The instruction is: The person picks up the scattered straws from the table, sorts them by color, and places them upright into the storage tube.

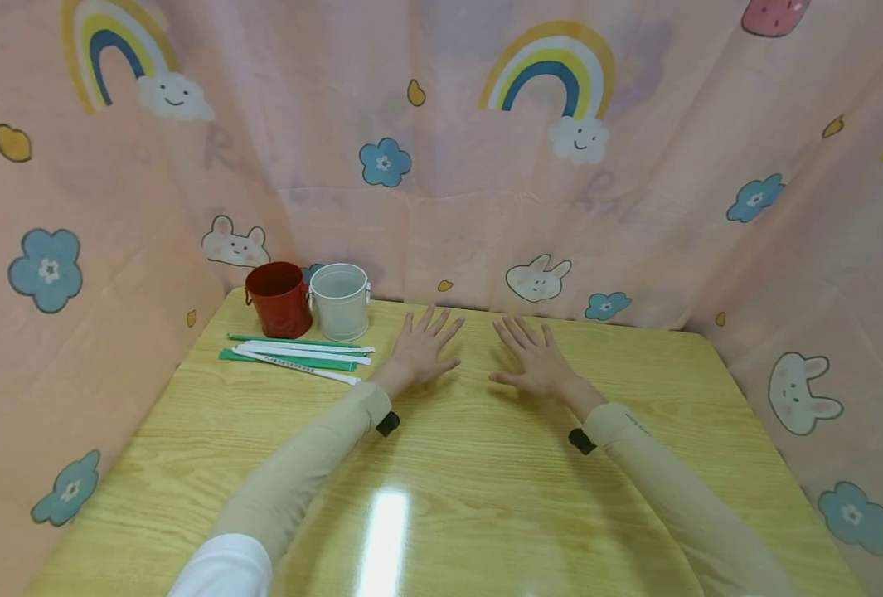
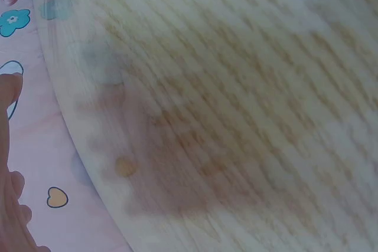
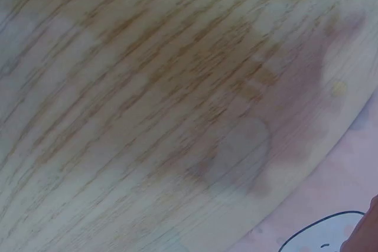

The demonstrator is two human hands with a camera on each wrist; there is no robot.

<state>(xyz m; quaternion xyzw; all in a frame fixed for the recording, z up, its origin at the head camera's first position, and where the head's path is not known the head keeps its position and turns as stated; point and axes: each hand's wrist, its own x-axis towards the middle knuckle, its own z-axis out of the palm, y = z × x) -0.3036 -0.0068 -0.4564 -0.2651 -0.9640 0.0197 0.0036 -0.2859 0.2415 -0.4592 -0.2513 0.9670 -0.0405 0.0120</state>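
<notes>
Both hands are spread, palms down, close over the back half of the wooden table, and neither holds anything. My left hand (image 1: 417,355) has its fingers fanned toward the back edge, right of a bundle of straws (image 1: 299,352) in white and green wrappers. Across a gap, my right hand (image 1: 540,365) mirrors it, thumb pointing inward. Behind the straws stand a red bucket (image 1: 278,300) and a white bucket (image 1: 340,303), side by side and upright. Fingers (image 2: 9,95) show at the left edge of the left wrist view; the right wrist view catches a sliver of fingers (image 3: 363,234).
The light wood table (image 1: 478,497) has a bright light reflection near its front. A pink curtain (image 1: 456,166) printed with rainbows, flowers and rabbits hangs behind it and along both sides. Each wrist carries a small black device, the left one (image 1: 387,424) below the sleeve cuff.
</notes>
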